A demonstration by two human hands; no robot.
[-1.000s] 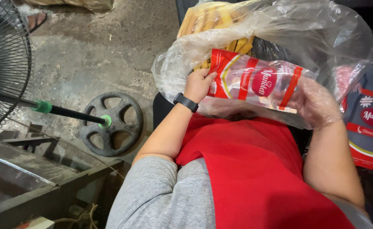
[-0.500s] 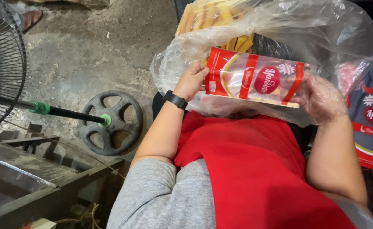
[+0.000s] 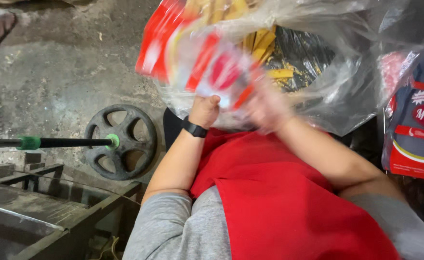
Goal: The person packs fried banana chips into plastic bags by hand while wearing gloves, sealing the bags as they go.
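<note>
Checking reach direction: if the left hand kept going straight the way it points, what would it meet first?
The left hand already touches the blurred red-and-white packet; beyond it probably the big clear plastic bag, though depth is unclear.

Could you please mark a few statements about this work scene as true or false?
1. The left hand grips a red and white packet. True.
2. The packet is sharp and perfectly still in the picture. False: it is motion-blurred.
3. A black band sits on the left wrist. True.
4. The round fan base on the floor is bright yellow. False: it is dark, nearly black.
5. The right hand is under the packet, in front of a large clear plastic bag. True.
6. The person wears a blue apron. False: the apron is red.
</note>
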